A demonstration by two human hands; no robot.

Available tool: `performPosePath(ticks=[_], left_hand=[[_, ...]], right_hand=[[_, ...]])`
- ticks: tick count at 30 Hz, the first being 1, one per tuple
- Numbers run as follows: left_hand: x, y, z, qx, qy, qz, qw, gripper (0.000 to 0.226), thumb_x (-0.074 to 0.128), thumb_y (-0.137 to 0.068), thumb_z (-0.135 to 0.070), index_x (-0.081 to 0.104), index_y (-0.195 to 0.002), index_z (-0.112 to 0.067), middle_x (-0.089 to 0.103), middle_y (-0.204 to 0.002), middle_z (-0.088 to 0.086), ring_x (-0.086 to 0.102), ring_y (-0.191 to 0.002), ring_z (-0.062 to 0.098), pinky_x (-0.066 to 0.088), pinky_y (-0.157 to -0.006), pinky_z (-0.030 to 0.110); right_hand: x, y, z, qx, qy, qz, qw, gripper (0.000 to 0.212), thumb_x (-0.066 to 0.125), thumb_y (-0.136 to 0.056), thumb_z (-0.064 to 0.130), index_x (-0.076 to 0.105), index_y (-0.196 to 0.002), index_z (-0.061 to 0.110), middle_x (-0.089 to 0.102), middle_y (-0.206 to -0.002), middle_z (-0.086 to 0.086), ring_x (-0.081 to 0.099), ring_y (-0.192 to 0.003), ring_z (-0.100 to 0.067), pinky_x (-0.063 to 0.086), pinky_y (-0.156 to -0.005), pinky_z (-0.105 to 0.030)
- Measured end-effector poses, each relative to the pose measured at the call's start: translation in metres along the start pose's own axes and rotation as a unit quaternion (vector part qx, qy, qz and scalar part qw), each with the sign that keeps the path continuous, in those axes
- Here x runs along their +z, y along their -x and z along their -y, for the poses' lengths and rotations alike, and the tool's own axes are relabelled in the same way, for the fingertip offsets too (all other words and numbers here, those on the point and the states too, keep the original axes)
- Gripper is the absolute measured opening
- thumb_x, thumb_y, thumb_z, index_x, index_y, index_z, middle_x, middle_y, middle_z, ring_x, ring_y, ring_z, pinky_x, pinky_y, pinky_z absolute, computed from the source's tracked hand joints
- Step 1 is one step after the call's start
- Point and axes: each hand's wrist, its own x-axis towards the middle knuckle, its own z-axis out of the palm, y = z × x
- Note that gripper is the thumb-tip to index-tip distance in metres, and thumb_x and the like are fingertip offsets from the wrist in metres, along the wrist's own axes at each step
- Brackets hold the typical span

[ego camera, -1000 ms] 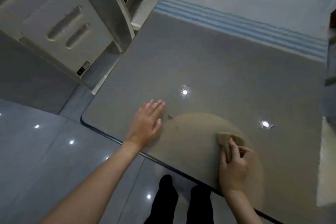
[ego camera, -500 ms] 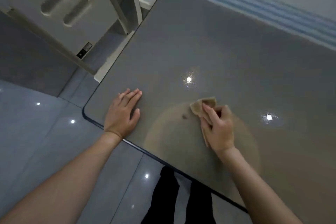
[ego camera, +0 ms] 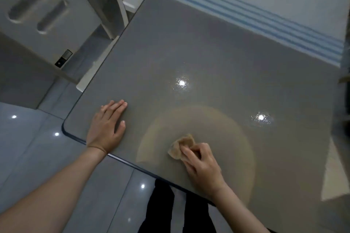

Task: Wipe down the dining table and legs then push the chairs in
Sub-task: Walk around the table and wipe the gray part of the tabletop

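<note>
Your hands on the glossy grey dining table [ego camera: 217, 47], one bracing, one wiping.

Your left hand [ego camera: 106, 130] lies flat near the rounded corner, fingers [ego camera: 115, 107] pressed together, thumb apart. Your right hand [ego camera: 202, 164] pinches a crumpled tan cloth [ego camera: 180, 145] against the top, fingers curled over it. Compared with half a second ago, the cloth and right hand have drawn back toward the near edge, inside the pale round reflection [ego camera: 198, 119]; the left hand has kept its place. A white chair [ego camera: 62, 17] stands at the table's left side, and your dark trouser legs [ego camera: 161, 212] show below the edge.
</note>
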Motion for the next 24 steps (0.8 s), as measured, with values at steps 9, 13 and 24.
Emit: performPosePath(ticks=[9, 13, 24], left_hand=[[-0.001, 0.001, 0.000, -0.001, -0.008, -0.010, 1.000, 0.056, 0.040, -0.086, -0.032, 0.049, -0.137, -0.012, 0.050, -0.141, 0.009, 0.042, -0.131, 0.033, 0.023, -0.113, 0.038], [-0.003, 0.001, -0.001, -0.006, -0.014, -0.004, 1.000, 0.056, 0.040, -0.085, -0.032, 0.048, -0.137, -0.013, 0.049, -0.142, 0.008, 0.042, -0.132, 0.032, 0.028, -0.113, 0.045], [-0.004, 0.003, 0.002, -0.020, -0.005, 0.028, 0.999, 0.055, 0.042, -0.087, -0.034, 0.044, -0.141, -0.021, 0.046, -0.145, -0.003, 0.035, -0.138, 0.023, 0.027, -0.114, 0.046]], right_hand=[[-0.087, -0.050, -0.150, 0.494, 0.074, -0.288, 0.817, 0.038, 0.056, -0.082, 0.021, 0.064, -0.113, 0.000, 0.047, -0.107, -0.031, 0.052, -0.097, -0.042, 0.036, -0.088, -0.034], [-0.018, -0.118, -0.071, 0.353, 0.043, -0.210, 0.911, 0.035, 0.061, -0.089, 0.021, 0.063, -0.122, 0.010, 0.045, -0.107, -0.016, 0.048, -0.093, -0.028, 0.037, -0.085, -0.026], [0.028, -0.105, -0.014, -0.116, -0.019, 0.006, 0.993, 0.032, 0.060, -0.091, 0.023, 0.060, -0.122, 0.030, 0.050, -0.106, -0.004, 0.054, -0.090, -0.026, 0.050, -0.076, -0.034]])
